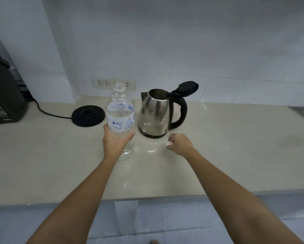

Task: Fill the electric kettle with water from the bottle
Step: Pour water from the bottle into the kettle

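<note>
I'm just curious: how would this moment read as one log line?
left hand: grips upright bottle | right hand: holds small white cap | kettle: lid open, off base

A bottle [120, 118] stood upright on the counter [235, 147], just left of the kettle [154, 115]. The kettle's base [88, 116] lay further left, behind the bottle. Wall sockets [113, 83] sat behind them. An appliance [3, 95] stood far left.

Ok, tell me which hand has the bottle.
The left hand: its grip wraps the lower part of the clear bottle. The right hand only pinches a small white thing, maybe the cap.
</note>
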